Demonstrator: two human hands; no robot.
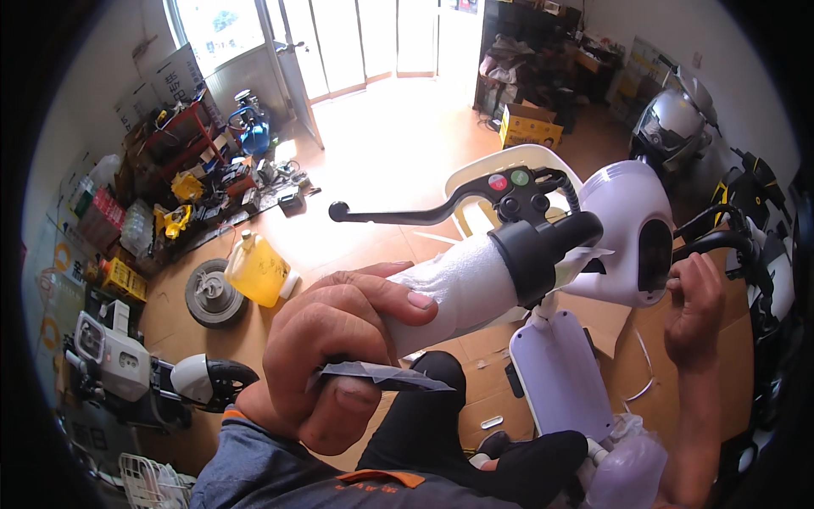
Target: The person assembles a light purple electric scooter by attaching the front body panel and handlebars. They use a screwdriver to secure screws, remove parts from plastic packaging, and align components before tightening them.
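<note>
My left hand (331,339) is wrapped round a handlebar grip (462,280) covered in white foam sheet. A strip of clear plastic film (386,376) sticks out between its lower fingers. Just beyond the grip are a black switch housing and a black brake lever (415,212), pointing left. The lilac headlight housing (623,225) of the scooter stands to the right, with a dark panel. Beside that panel my right hand (695,310) has its fingers curled in a pinch; what they hold, if anything, cannot be made out. The scooter's lilac footboard (560,373) lies below.
A cream basket (509,157) sits behind the lever. On the left floor are a wheel (212,293), a jug of yellow liquid (259,270) and a white-and-black scooter (127,365). Cardboard covers the floor below. Helmets (674,119) and other vehicles line the right wall.
</note>
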